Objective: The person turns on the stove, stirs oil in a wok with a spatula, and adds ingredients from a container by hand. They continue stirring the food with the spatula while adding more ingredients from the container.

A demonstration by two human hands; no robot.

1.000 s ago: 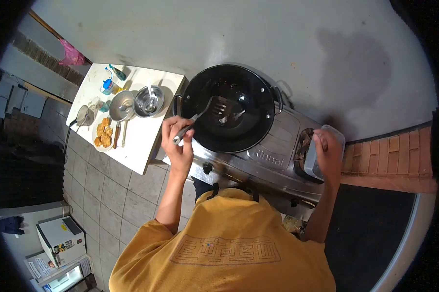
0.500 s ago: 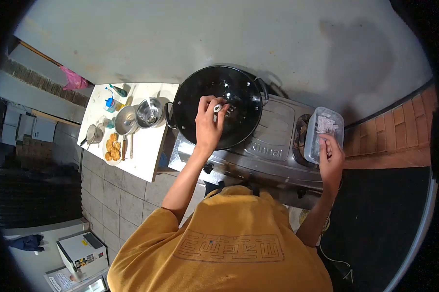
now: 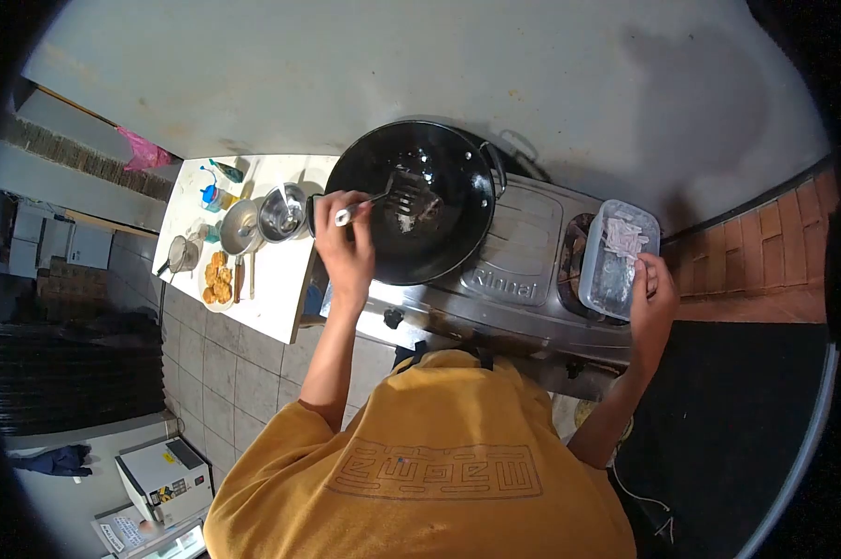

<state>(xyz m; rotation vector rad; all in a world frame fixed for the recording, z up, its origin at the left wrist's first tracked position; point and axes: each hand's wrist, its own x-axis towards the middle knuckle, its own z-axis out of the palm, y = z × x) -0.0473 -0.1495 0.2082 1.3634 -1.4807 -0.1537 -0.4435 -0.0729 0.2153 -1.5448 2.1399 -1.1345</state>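
Observation:
My left hand (image 3: 344, 247) is closed around the handle of a slotted spatula (image 3: 405, 196), at the left rim of a large black wok (image 3: 364, 252). The spatula's slotted head reaches down into the wok, where the dark bottom shines. My right hand (image 3: 654, 303) is at the near right rim of a clear plastic container (image 3: 610, 296), with thumb and fingers pinched together at its edge. Pale, flour-coated strips (image 3: 625, 237) lie in a tangle at the far end of that container, just beyond my right fingertips.
The wok stands on a steel Rinnai stove (image 3: 523, 242); the container sits over its right burner. On the white table (image 3: 276, 303) at left are metal bowls (image 3: 283, 216), a plate of fried pieces (image 3: 217, 279), a strainer (image 3: 180, 253) and bottles. A wall rises behind.
My left hand has moved left from over the wok to its rim, showing the spatula head inside. My right hand has shifted slightly right, away from the strips, to the container's edge.

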